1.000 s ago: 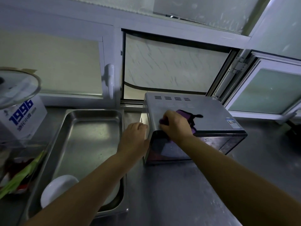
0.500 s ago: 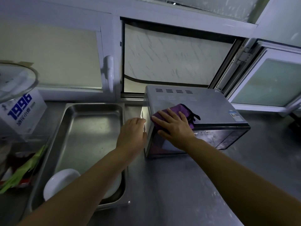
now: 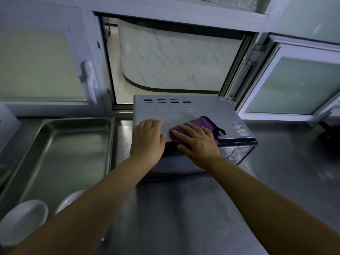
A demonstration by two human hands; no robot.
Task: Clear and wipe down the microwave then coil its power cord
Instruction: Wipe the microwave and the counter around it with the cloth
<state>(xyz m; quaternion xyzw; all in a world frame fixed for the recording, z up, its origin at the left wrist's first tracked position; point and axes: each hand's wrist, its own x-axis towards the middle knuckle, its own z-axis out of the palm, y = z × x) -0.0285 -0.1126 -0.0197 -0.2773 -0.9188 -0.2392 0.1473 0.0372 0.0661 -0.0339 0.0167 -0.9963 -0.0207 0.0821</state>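
Microwave (image 3: 193, 115) sat on the steel counter (image 3: 184, 208) just in front of the open window (image 3: 174, 57), its front edge toward me and its vented back toward the sill. Nearest me, both my forearms reached in over the counter. My left hand (image 3: 148, 139) lay on the near left corner of the top, fingers loosely bent over the edge and holding nothing, as far as I could tell; I judged it was there to steady the box. My right hand (image 3: 197, 142) pressed flat, fingers straight and slightly spread, on the purple cloth (image 3: 198, 126) at the front edge of the top, pinning it rather than gripping it.

To wipe well, I reckoned I should keep the palm flat so the whole cloth bore on the metal, and work in overlapping passes from the front edge back toward the vent slots (image 3: 166, 101), then across to the sticker (image 3: 239, 129) on the right. The black loop hanging from the cloth could drag or snag, so tucking it under seemed wise. Bracing with the left mattered: the counter looked slick, and the microwave might slide toward the window. The power cord was not in sight.
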